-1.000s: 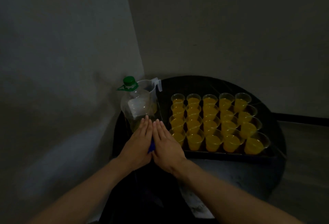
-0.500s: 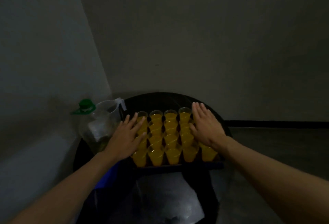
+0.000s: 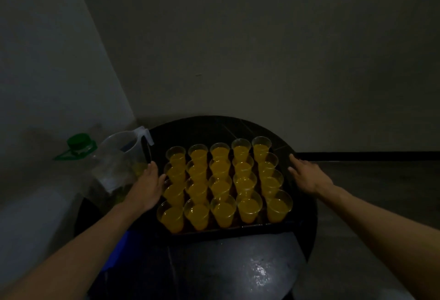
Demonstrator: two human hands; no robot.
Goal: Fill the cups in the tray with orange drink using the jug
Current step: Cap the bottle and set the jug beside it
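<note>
Left grip (image 3: 145,187) lying flat, fingers straight, at tray (image 3: 238,231) left edge; right grip (image 3: 307,177) reaching flat-fingered beside right edge; cups (image 3: 221,187) sitting filled orange in tray, jug (image 3: 123,149) standing just left

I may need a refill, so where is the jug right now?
In the head view the jug stands left of the tray, beside the green-capped bottle, just beyond the left hand.

A jug (image 3: 125,149) and bottle (image 3: 104,176) crowd the tray (image 3: 238,232) on the left; its right lies open.
</note>
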